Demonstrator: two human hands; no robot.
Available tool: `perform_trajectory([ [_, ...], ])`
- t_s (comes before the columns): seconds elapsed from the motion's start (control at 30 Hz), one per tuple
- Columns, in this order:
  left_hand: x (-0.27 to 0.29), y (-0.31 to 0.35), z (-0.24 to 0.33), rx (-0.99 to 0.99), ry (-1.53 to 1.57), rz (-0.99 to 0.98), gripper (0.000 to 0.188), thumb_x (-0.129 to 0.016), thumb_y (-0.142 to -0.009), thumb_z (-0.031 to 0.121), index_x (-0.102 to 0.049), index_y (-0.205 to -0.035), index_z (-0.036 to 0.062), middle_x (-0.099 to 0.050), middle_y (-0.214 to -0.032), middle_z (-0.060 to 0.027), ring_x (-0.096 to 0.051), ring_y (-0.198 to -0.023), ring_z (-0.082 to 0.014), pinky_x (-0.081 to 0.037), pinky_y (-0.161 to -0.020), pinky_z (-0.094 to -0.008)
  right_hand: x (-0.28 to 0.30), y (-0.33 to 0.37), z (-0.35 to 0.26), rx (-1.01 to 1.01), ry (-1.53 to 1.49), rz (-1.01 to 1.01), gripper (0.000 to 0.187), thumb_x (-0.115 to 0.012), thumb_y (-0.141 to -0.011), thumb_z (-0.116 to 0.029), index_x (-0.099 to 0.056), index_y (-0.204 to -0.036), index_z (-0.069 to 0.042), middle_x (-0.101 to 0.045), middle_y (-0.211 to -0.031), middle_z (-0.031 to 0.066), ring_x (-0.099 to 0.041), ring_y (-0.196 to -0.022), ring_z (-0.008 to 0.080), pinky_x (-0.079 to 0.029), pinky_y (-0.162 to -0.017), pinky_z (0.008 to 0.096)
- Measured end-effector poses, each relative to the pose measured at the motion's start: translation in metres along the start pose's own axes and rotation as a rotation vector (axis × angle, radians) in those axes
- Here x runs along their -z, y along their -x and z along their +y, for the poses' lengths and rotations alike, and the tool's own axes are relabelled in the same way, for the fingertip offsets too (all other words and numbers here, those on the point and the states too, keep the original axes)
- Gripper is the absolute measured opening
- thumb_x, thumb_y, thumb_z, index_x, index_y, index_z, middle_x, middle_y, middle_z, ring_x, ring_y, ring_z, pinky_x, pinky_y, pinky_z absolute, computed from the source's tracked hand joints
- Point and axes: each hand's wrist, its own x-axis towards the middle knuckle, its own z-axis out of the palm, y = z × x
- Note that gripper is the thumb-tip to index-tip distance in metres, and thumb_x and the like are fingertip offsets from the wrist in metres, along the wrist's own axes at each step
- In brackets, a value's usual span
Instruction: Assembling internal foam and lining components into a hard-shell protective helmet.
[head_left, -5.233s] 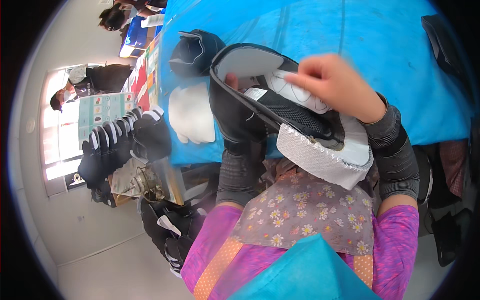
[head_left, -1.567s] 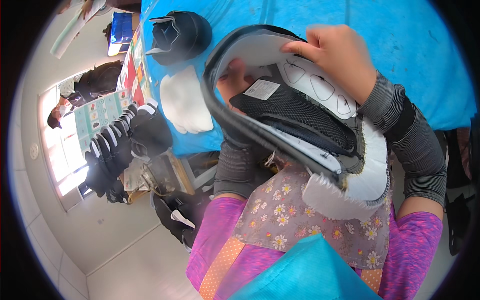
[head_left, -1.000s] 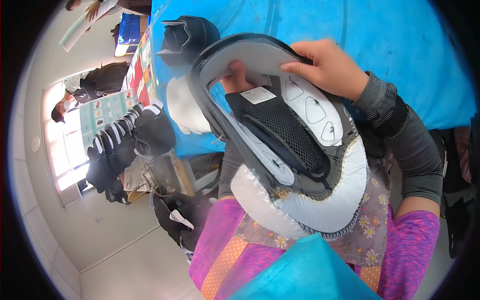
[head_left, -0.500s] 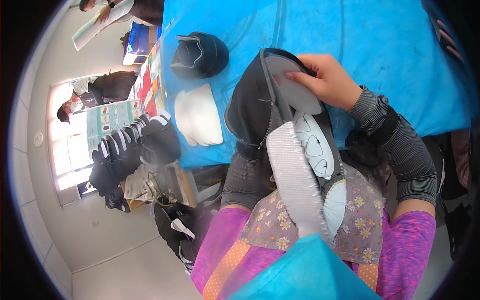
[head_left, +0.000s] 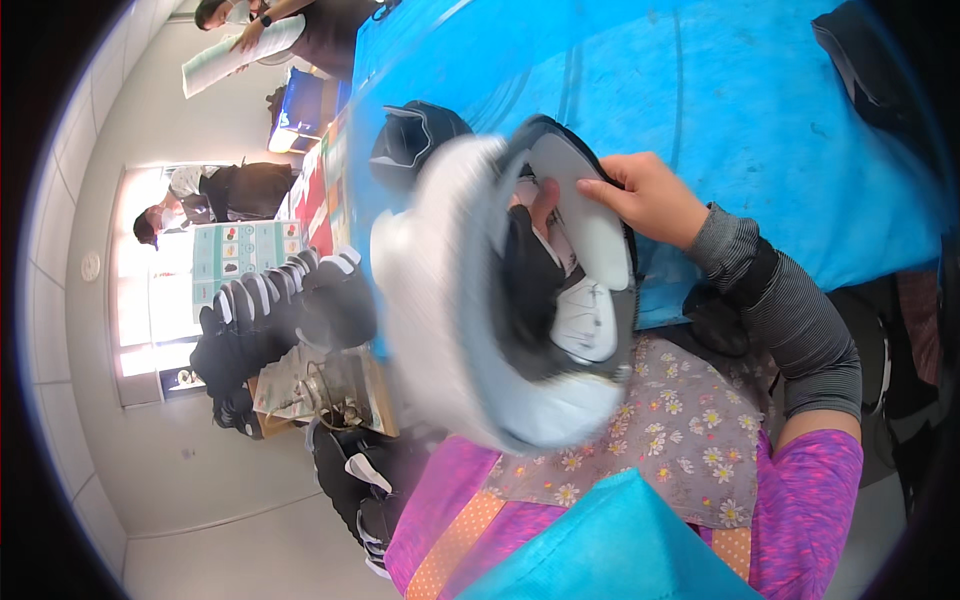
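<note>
Head view, padded piece: the black-and-white stitched piece (head_left: 430, 310) is held up over the near edge of the blue-covered table (head_left: 730, 150), its white side blurred.
Long axis: runs far to near, the white curved end toward the apron (head_left: 690, 420), the opening turned to the right.
Right hand (head_left: 652, 198): pinches the far right rim, thumb on the grey inner lining, fingers behind; the piece extends left and near from it.
Left hand (head_left: 544, 207): partly visible through the opening, mostly hidden; whether it grips, I cannot tell.
Nearer hand: both are at the far half; neither visibly touches the white near end.
Beyond: a black cupped piece (head_left: 405, 145) rests far left.
</note>
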Motion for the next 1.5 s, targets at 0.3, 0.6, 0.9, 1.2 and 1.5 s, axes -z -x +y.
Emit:
perform_trajectory([
  [0.3,-0.003,-0.003,0.007,-0.053,0.217,0.215,0.053,-0.069,-0.094,0.043,-0.053,-0.130,0.0073,-0.063,-0.119,-0.0077,-0.062,-0.106,-0.0203,-0.052,-0.090,-0.0349,0.001,-0.006,0.010,-0.096,-0.206,0.015,0.035,-0.064,-0.098,-0.031,-0.068,-0.102,0.004,-0.066,-0.076,0.0063,-0.058,-0.067,0.0102,-0.049,-0.062,0.0297],
  [0.6,-0.005,-0.004,0.001,-0.001,0.243,0.248,0.057,-0.068,-0.094,0.047,-0.052,-0.132,0.0091,-0.061,-0.123,-0.0073,-0.061,-0.109,-0.0202,-0.051,-0.092,-0.0357,0.009,-0.003,0.005,-0.108,-0.178,-0.043,0.032,-0.066,-0.097,-0.027,-0.068,-0.106,0.004,-0.068,-0.084,0.0033,-0.056,-0.074,0.0058,-0.050,-0.066,0.0269],
  [0.9,-0.001,-0.011,-0.010,0.052,0.316,0.239,0.060,-0.067,-0.093,0.052,-0.051,-0.135,0.0109,-0.059,-0.127,-0.0069,-0.059,-0.113,-0.0202,-0.050,-0.095,-0.0365,0.001,0.001,-0.002,0.134,0.316,0.319,0.049,-0.074,-0.088,-0.029,-0.055,-0.128,-0.007,-0.065,-0.096,0.0104,-0.066,-0.088,0.0302,-0.054,-0.076,0.0385],
  [1.2,0.017,-0.003,-0.013,0.332,0.482,0.040,0.064,-0.066,-0.093,0.057,-0.050,-0.137,0.0127,-0.058,-0.131,-0.0065,-0.058,-0.116,-0.0201,-0.050,-0.097,-0.0373,0.003,0.000,0.008,0.003,-0.026,0.051,0.054,-0.076,-0.087,-0.026,-0.052,-0.131,-0.004,-0.066,-0.106,0.0130,-0.064,-0.089,0.0230,-0.054,-0.081,0.0350],
  [1.5,-0.009,-0.011,-0.016,-0.061,0.175,0.612,0.074,-0.065,-0.087,0.067,-0.047,-0.141,0.0185,-0.055,-0.137,-0.0057,-0.056,-0.121,-0.0211,-0.049,-0.100,-0.0408,0.026,-0.006,0.000,-0.245,-0.173,-0.297,0.045,-0.074,-0.089,-0.029,-0.066,-0.116,0.006,-0.071,-0.099,0.0087,-0.064,-0.086,0.0116,-0.053,-0.079,0.0278],
])
